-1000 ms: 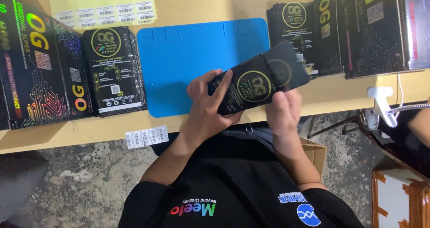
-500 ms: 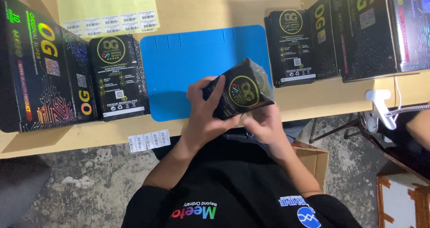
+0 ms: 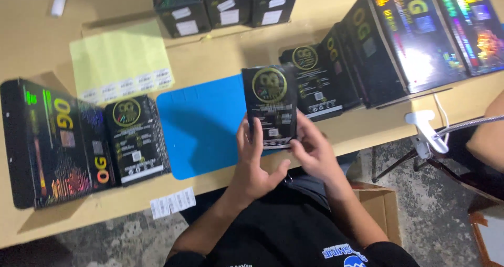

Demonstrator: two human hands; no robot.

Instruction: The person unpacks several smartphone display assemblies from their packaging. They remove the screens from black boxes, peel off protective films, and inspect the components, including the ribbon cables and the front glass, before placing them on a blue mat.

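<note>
Blue mat (image 3: 202,123) on wooden surface (image 3: 31,46), yellow label sheet (image 3: 121,62), black boxes stacked left (image 3: 52,141) and right (image 3: 404,36), white clamp lamp (image 3: 428,133), cardboard box (image 3: 380,206) on floor.

A black box (image 3: 269,105) is held upright at frame centre by the left hand (image 3: 253,162) and right hand (image 3: 311,152). A blue mat (image 3: 202,120) is seen behind it on the wooden table (image 3: 220,57).
</note>
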